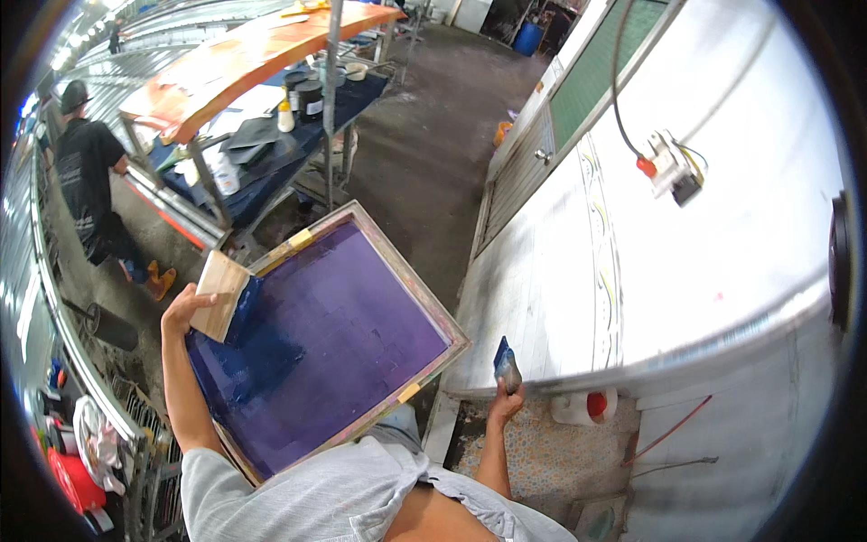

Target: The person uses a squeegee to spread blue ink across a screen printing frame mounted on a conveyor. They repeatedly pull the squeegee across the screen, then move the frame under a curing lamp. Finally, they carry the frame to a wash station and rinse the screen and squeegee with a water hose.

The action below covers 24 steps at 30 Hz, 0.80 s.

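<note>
A screen printing frame point(456, 347) with purple mesh is held tilted before my body, its near edge against my shirt. Dark blue ink point(262, 361) is smeared over the left part of the mesh. My left hand point(187, 310) is closed at the frame's left edge, thumb pressed on a wooden squeegee point(217, 294) whose lower edge carries blue ink. Whether those fingers also grip the frame is hidden. Off to the right, apart from the frame, my right hand point(508, 404) is closed round the handle of a small scraper point(503, 354) with blue ink on its blade.
A white wall with a hanging socket point(673, 167) rises on the right. Beneath it stands a white bucket point(582, 406) on patterned tiles. At the upper left, a workbench point(262, 185) holds jars and bottles under an orange sheet. Another person point(90, 172) stands beyond it on the left.
</note>
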{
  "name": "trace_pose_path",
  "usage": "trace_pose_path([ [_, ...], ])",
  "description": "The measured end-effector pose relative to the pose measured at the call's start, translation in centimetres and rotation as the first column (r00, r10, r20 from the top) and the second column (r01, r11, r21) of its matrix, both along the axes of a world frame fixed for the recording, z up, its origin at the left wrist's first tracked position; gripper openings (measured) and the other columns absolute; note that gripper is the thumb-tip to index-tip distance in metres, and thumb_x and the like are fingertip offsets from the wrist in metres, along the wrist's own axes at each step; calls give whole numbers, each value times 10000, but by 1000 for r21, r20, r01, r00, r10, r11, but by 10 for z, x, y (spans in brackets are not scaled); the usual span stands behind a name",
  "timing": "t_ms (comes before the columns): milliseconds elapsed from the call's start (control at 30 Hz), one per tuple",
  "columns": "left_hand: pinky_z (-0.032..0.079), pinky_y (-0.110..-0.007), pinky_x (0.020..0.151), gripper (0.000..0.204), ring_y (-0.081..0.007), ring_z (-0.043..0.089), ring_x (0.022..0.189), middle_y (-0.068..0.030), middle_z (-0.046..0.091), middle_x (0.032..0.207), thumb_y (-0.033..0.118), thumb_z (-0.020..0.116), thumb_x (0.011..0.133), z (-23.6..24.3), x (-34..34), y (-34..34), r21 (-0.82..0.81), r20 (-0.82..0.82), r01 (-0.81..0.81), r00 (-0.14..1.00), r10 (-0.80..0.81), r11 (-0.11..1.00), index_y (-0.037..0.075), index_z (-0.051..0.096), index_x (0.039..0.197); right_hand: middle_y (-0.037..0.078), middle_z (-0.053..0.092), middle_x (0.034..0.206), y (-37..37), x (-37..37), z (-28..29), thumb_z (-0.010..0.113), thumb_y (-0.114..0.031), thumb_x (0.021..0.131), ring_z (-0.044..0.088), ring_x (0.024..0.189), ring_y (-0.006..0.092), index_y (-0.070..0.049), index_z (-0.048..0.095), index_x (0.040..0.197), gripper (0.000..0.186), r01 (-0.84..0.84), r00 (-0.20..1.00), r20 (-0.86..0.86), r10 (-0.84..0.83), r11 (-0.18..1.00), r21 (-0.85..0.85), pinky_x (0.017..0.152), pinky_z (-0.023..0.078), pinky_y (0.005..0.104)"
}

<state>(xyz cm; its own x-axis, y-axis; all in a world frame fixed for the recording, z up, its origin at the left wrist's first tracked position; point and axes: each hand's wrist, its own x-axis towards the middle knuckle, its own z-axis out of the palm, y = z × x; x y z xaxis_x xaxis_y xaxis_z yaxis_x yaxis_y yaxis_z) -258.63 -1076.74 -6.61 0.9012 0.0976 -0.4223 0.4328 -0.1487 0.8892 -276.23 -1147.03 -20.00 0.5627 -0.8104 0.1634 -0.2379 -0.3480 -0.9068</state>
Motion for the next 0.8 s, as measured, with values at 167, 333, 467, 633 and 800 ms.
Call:
trace_pose_path([
  [167, 482, -350, 805, 663, -150, 613, 910, -97, 667, 998, 365, 898, 698, -14, 230, -111, 107, -42, 280, 960, -277, 954, -50, 618, 1131, 121, 715, 974, -66, 148, 34, 775, -136, 864, 656, 889, 226, 38, 689, 1033, 257, -4, 996, 83, 15, 991, -133, 829, 510, 366],
  [333, 478, -328, 828, 638, -170, 628, 915, -92, 679, 993, 396, 859, 722, -30, 454, -241, 213, -27, 242, 970, -241, 947, -50, 644, 1124, 64, 708, 1021, -143, 382, 78, 788, -118, 866, 636, 900, 166, 79, 702, 1012, 260, -130, 922, 365, 128, 991, -19, 839, 499, 334],
  [467, 483, -318, 877, 671, -199, 661, 930, -102, 705, 1025, 393, 822, 740, -25, 609, -321, 120, 115, 379, 913, -392, 918, -35, 649, 1226, 97, 656, 1177, -206, 579, 129, 739, -50, 889, 605, 1025, 171, 80, 643, 1140, 299, -221, 827, 548, 127, 969, 109, 932, 469, 325],
  [633, 462, -358, 950, 799, -205, 611, 1061, -120, 650, 1144, 418, 858, 691, -28, 802, -399, 17, 89, 422, 903, -421, 907, -47, 583, 1279, 143, 581, 1313, -271, 799, 182, 717, 18, 858, 570, 1169, 251, 54, 514, 1321, 507, -503, 636, 745, 199, 840, 204, 1013, 457, 444],
  [800, 468, -354, 935, 868, -224, 613, 1027, -136, 642, 1110, 454, 879, 646, -17, 1016, -472, 171, 112, 398, 901, -419, 901, -63, 557, 1264, 95, 571, 1350, -324, 994, 215, 697, -169, 928, 544, 1223, 256, -15, 486, 1388, 529, -689, 555, 804, 212, 659, 302, 1034, 443, 473],
])
